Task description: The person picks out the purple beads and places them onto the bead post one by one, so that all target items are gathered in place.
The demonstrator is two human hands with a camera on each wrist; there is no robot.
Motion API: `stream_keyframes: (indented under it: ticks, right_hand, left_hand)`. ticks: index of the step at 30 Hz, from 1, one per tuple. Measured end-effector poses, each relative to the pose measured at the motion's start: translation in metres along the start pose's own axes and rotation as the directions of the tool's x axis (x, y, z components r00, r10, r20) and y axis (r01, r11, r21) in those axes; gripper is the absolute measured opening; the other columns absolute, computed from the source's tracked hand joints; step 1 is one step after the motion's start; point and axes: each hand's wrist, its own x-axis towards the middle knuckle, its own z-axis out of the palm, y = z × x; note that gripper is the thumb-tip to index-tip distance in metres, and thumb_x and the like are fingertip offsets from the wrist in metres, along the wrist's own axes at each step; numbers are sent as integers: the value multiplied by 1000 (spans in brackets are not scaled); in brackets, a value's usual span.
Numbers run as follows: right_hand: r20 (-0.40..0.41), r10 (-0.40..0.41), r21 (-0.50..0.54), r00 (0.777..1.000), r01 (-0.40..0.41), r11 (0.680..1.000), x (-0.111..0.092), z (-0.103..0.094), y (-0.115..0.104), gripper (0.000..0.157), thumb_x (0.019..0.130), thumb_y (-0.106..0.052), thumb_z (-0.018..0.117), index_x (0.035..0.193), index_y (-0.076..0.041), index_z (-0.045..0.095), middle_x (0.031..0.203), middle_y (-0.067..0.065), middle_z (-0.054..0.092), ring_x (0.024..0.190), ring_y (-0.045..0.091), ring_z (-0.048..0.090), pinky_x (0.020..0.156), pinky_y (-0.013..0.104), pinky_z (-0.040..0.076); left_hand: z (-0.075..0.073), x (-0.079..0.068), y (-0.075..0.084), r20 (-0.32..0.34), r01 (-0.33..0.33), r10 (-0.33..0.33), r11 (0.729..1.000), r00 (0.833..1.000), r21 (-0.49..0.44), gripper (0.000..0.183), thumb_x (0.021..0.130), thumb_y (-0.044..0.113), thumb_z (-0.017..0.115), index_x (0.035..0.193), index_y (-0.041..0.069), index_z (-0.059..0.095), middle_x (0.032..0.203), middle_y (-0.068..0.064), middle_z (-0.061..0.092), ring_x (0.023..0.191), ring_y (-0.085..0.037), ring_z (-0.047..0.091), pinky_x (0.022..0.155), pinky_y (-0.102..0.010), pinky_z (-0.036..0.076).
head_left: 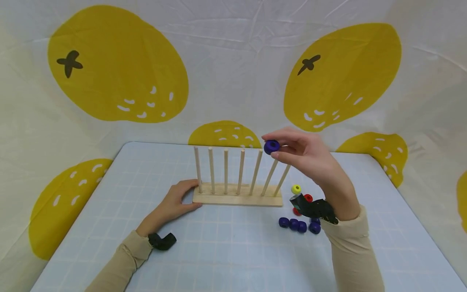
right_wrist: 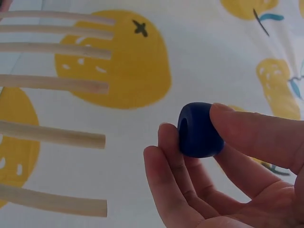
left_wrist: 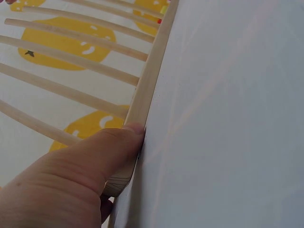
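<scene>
A wooden peg rack (head_left: 237, 198) with several upright bare pegs stands on the table. My left hand (head_left: 176, 201) grips the left end of its base. The left wrist view shows the thumb (left_wrist: 111, 149) pressed along the base's long side; most of the other fingers are hidden there. Up near the tops of the right-hand pegs, my right hand (head_left: 306, 152) pinches a dark blue bead (head_left: 271, 147) between thumb and fingers. In the right wrist view the bead (right_wrist: 202, 130) has its hole facing the pegs and is apart from the peg tips.
Several dark blue beads (head_left: 294, 224) lie on the table to the right, in front of the rack. A yellow bead (head_left: 296, 189) and red beads (head_left: 308, 198) are beside the rack's right end, partly covered by the right wrist camera (head_left: 313, 207). A fruit-patterned cloth (head_left: 237, 81) hangs behind.
</scene>
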Motion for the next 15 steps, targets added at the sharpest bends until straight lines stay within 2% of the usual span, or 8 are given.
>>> stream_keyframes:
  ticks: [5, 8, 15]
  right_hand:
    - [18, -47, 50, 999, 46, 998, 10, 8, 1, 35, 92, 7, 65, 126, 1, 65, 122, 14, 61, 104, 27, 63, 90, 28, 53]
    - [25, -118, 94, 993, 115, 989, 17, 15, 3, 37, 90, 11, 63, 127, 5, 63, 124, 18, 59, 106, 27, 63, 92, 30, 53]
    - [28, -319, 186, 947, 309, 933, 35, 31, 12, 37, 91, 16, 58, 127, 14, 57, 124, 25, 55, 109, 29, 60, 98, 36, 50]
  left_hand:
    - [0, 0, 0, 6, 6, -6, 1000, 1000, -5, 67, 77, 17, 86, 135, 2, 56, 136, -15, 58, 126, -34, 52, 103, -52, 40]
    - [0, 0, -1, 2, 3, -3, 1000, 1000, -1, 67, 76, 17, 86, 135, 2, 56, 135, -15, 58, 126, -34, 52, 103, -52, 40]
    - [0, 0, -2, -3, -5, 5, 1000, 1000, 1, 67, 76, 16, 86, 135, 2, 57, 134, -15, 59, 124, -35, 53, 101, -53, 41]
